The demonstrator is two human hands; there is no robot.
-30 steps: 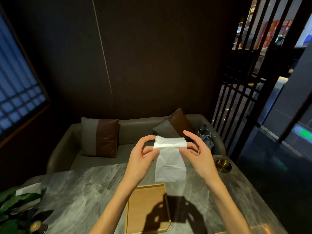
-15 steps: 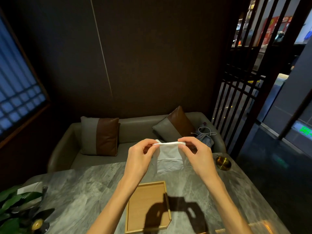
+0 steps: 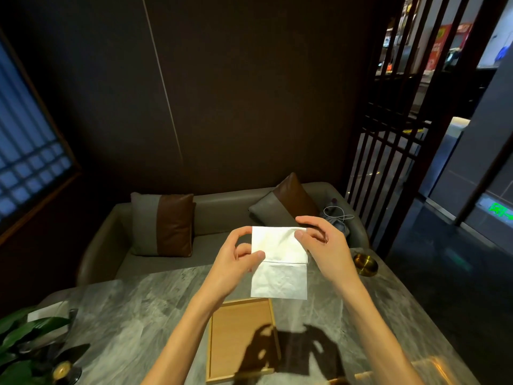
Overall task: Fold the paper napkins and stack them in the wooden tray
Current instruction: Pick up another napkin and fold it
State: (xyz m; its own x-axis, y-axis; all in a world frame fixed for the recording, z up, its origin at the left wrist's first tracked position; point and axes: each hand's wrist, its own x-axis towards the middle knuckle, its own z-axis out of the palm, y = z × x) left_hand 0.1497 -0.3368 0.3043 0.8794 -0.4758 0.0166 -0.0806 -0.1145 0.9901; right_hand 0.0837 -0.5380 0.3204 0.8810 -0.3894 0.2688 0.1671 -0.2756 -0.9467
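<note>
A white paper napkin [image 3: 279, 265] hangs in the air above the table, with a horizontal crease across its middle. My left hand [image 3: 237, 259] pinches its left edge near the crease. My right hand [image 3: 323, 243] pinches its upper right corner. Below the napkin, a shallow wooden tray [image 3: 238, 340] lies on the grey marble table [image 3: 133, 323]; nothing is in it, and the shadow of my hands falls over its near right part.
A small brass dish [image 3: 366, 263] sits at the table's far right. A leafy plant and a dark holder with paper [image 3: 41, 337] stand at the near left. Behind the table is a grey sofa [image 3: 222, 215] with two cushions and a small bag with a cord [image 3: 337, 218].
The napkin was held edge-on with its top folded over; now it hangs flat facing me, taller, with the crease in view. Both hands shifted slightly apart.
</note>
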